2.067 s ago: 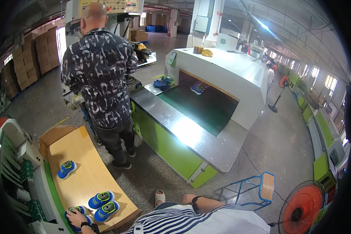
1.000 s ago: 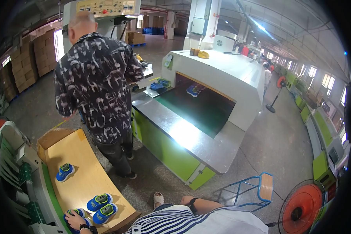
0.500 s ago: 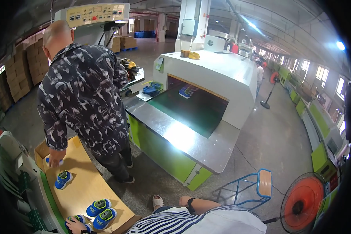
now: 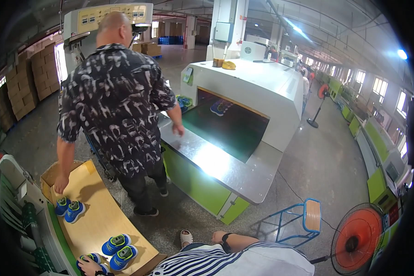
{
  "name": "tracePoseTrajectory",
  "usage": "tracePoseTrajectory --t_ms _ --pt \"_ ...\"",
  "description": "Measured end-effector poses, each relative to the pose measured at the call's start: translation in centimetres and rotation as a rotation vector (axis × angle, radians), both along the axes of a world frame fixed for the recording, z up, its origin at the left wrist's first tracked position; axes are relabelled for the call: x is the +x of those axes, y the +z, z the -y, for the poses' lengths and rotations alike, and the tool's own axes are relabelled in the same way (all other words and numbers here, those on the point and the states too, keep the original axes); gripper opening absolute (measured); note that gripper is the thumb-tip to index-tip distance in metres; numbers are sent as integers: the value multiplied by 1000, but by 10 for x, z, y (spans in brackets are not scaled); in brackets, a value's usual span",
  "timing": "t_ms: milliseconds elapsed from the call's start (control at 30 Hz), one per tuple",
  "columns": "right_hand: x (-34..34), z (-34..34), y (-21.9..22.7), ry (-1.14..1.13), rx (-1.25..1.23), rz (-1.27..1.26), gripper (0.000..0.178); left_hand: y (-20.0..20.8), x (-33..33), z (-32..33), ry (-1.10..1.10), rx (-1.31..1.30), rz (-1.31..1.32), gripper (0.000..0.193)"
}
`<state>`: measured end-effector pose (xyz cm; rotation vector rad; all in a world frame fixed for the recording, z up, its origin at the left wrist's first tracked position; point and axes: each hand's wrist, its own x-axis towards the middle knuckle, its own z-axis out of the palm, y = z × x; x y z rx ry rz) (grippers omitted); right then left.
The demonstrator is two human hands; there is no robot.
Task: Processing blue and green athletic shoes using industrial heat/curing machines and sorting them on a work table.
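At the lower left, my left hand (image 4: 88, 266) lies over a pair of blue sneakers (image 4: 95, 257) with lime trim, its fingers curled on one of them. Right beside it stands another blue pair (image 4: 119, 252) on the tan board (image 4: 99, 202). Farther up the board is a third pair (image 4: 70, 210); a co-worker's hand (image 4: 61, 183) hangs just above it. My right hand (image 4: 217, 237), with a dark band at the wrist, rests near my striped clothing, away from the shoes. Its fingers cannot be made out.
A co-worker (image 4: 117, 110) in a patterned shirt stands between the board and a white-and-green conveyor machine (image 4: 244, 83) with sneakers in its opening. At right are a blue-framed stool (image 4: 313, 216) and a red fan (image 4: 356, 239). Cartons (image 4: 43, 69) are stacked far left.
The co-worker has moved right and turned, setting a sneaker beside the one at the board's far end and drawing the hand up from it. My hands have stayed in place.
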<state>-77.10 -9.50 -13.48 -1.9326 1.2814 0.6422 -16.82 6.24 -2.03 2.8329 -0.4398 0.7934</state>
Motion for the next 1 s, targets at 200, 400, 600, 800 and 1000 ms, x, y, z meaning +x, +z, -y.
tracePoseTrajectory --t_ms 200,400,600,800,1000 --pt "40 -18 -42 -71 -22 55 28 -42 52 -8 -17 9 -37 44" --pt "77 -23 -117 -206 -12 60 32 -114 112 -31 -29 -58 -229 49" --pt "85 -1 -185 -238 21 290 30 -76 100 5 -85 -434 -474 41" --pt "57 15 -314 -164 -23 228 24 -151 151 28 -85 -204 -197 42" --pt "123 55 -275 -218 199 52 23 -164 151 3 -45 -195 -217 45"
